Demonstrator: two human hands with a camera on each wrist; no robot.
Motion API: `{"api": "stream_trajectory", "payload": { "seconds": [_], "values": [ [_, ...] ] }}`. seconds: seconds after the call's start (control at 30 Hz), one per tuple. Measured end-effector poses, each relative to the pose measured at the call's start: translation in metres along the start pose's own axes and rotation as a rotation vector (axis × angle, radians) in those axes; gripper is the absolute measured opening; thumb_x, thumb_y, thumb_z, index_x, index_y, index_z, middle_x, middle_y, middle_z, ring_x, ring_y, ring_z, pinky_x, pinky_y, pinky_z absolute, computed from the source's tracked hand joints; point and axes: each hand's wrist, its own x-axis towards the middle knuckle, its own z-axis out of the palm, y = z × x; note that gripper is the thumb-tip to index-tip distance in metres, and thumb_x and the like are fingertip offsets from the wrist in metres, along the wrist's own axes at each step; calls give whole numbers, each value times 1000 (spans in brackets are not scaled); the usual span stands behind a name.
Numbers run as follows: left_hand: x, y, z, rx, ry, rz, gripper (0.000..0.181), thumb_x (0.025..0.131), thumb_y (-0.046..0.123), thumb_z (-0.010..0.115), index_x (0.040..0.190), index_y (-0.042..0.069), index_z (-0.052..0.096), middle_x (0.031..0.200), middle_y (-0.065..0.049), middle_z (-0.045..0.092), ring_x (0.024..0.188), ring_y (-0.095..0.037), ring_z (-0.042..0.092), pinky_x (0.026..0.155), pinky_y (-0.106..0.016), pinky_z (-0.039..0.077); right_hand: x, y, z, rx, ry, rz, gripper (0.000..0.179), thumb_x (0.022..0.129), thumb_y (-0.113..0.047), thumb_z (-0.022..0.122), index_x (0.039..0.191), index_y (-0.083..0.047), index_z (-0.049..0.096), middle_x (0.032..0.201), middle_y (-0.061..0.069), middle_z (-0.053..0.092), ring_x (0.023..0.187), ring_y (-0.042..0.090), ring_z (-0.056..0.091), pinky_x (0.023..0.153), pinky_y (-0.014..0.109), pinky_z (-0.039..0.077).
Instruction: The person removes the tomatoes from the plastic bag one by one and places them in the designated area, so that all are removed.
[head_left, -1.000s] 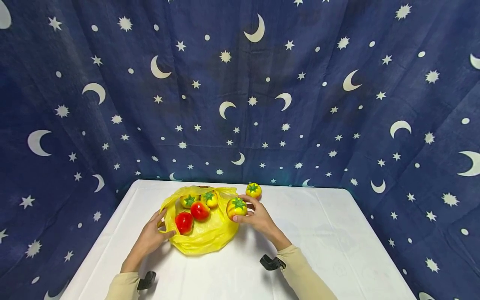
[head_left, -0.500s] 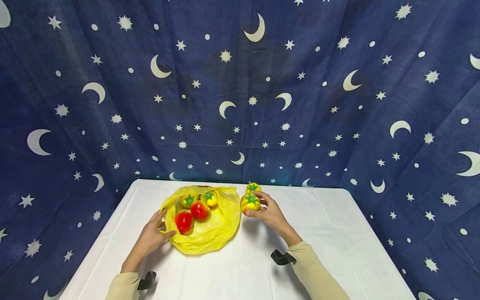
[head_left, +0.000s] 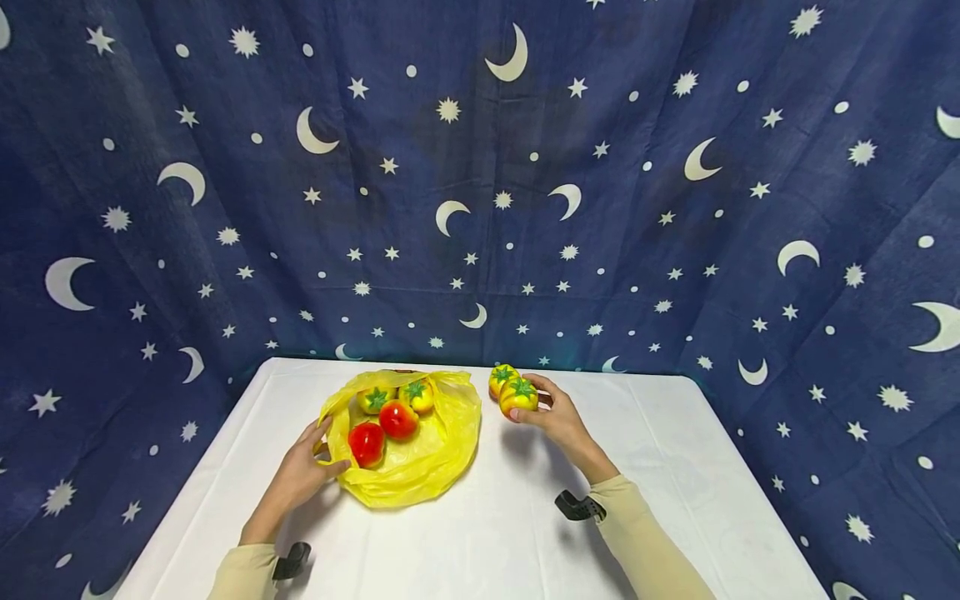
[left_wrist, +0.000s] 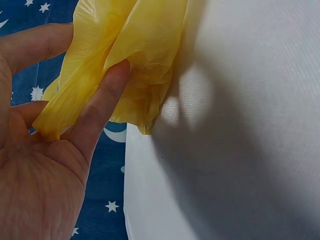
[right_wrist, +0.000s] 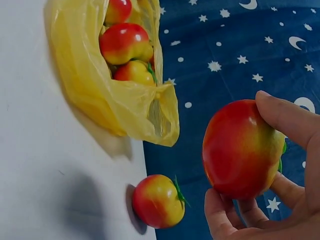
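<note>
A yellow plastic bag (head_left: 401,490) lies wide-mouthed on the left half of the table. Inside sit two tomatoes showing glossy red sides (head_left: 367,445) and two showing yellow tops with green leaves (head_left: 417,397). My left hand (head_left: 298,475) holds the bag's left rim, thumb against the plastic (left_wrist: 145,45) in the left wrist view. With thumb and fingers, my right hand (head_left: 562,422) grips a red-and-yellow tomato (right_wrist: 240,150) above the table, right of the bag. Another tomato (right_wrist: 157,201) rests on the table behind it, partly covered by the held one in the head view.
A white cloth covers the table (head_left: 645,492). Behind it hangs a dark blue curtain (head_left: 480,150) patterned with moons and stars. Each wrist carries a black band (head_left: 577,505).
My right hand has carried the tomato rightward, from over the bag's right rim to in front of the tomato on the table. My left hand has stayed at the bag.
</note>
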Motion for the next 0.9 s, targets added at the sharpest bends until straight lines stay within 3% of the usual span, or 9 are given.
{"api": "stream_trajectory", "payload": {
  "seconds": [0.17, 0.43, 0.63, 0.9],
  "values": [
    [1, -2, 0, 11, 0, 6, 92, 82, 22, 77, 153, -3, 25, 159, -28, 21, 136, -48, 40, 113, -63, 32, 3, -3, -4, 12, 25, -1, 75, 73, -19, 86, 140, -23, 52, 144, 6, 49, 125, 31, 50, 92, 30, 52],
    [2, -2, 0, 4, -1, 7, 93, 81, 24, 77, 153, -3, 25, 159, -27, 22, 133, -47, 44, 112, -62, 34, 5, -12, -13, 9, 74, -15, 78, 76, -11, 83, 144, -11, 46, 148, 11, 46, 132, 33, 45, 102, 37, 49],
    [0, -4, 2, 1, 3, 16, 93, 81, 25, 78, 153, -2, 25, 158, -26, 23, 129, -47, 48, 110, -61, 37, 20, 9, -22, 1, 98, 24, 79, 76, -14, 84, 145, -16, 47, 148, 11, 44, 132, 32, 47, 97, 32, 52],
    [-1, -3, 3, -8, 3, -7, 93, 81, 24, 78, 154, -1, 26, 159, -26, 22, 130, -47, 47, 110, -61, 37, 31, 21, -27, -23, 153, 34, 76, 77, -14, 82, 144, -16, 48, 148, 11, 46, 136, 32, 45, 108, 46, 46]
  ]
}}
